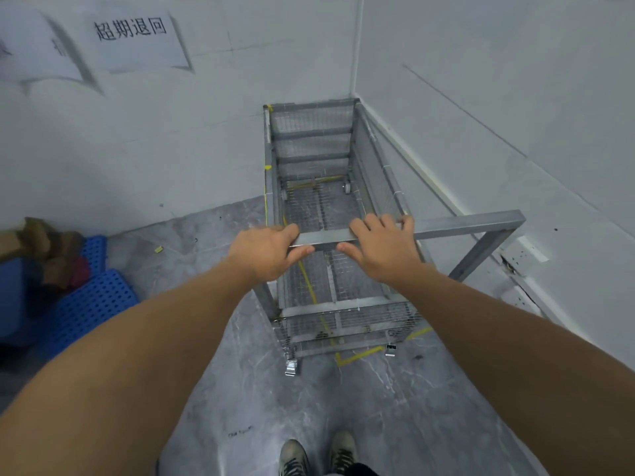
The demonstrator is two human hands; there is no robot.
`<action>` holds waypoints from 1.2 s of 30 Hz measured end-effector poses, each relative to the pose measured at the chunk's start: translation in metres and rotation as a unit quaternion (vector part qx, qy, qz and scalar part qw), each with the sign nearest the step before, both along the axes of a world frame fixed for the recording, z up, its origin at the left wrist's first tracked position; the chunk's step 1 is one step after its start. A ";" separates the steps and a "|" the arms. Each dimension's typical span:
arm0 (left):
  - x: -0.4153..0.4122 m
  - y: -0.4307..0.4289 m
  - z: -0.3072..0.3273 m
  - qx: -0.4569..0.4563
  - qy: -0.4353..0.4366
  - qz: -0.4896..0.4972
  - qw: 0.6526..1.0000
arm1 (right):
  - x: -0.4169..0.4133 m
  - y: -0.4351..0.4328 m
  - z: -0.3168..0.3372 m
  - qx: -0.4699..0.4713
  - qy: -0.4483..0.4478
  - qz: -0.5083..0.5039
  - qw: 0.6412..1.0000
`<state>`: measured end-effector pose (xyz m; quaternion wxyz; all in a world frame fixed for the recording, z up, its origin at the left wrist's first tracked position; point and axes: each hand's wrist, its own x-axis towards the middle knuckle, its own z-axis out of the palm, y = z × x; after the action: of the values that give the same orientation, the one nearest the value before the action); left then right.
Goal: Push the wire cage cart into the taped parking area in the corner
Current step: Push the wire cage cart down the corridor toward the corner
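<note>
The grey wire cage cart (311,132) stands on castors in the corner, its far end against the back wall and its right side along the right wall. My left hand (264,252) and my right hand (381,249) both grip the near top rail (326,239), thumbs under it. Yellow floor tape (357,355) marking the parking area shows beneath and just in front of the cart's near end, and a yellow line runs under the mesh floor. A grey metal frame piece (481,223) sticks out to the right of the rail.
Blue perforated plastic pallets (92,304) with brown and dark items lie at the left against the wall. Paper signs (134,39) hang on the back wall. The right wall's baseboard is cracked (512,266). My shoes (319,455) stand on grey marbled floor.
</note>
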<state>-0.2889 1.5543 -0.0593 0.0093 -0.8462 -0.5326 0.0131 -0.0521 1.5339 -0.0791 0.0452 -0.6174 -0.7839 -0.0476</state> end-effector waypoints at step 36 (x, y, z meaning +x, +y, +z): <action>0.006 -0.011 -0.004 0.049 -0.037 0.039 0.997 | 0.006 0.004 -0.016 0.099 0.039 0.013 0.994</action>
<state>-0.2830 1.5432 -0.0632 0.0302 -0.8230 -0.5655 -0.0442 -0.0457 1.5375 -0.0952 0.1370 -0.6011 -0.7809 -0.1005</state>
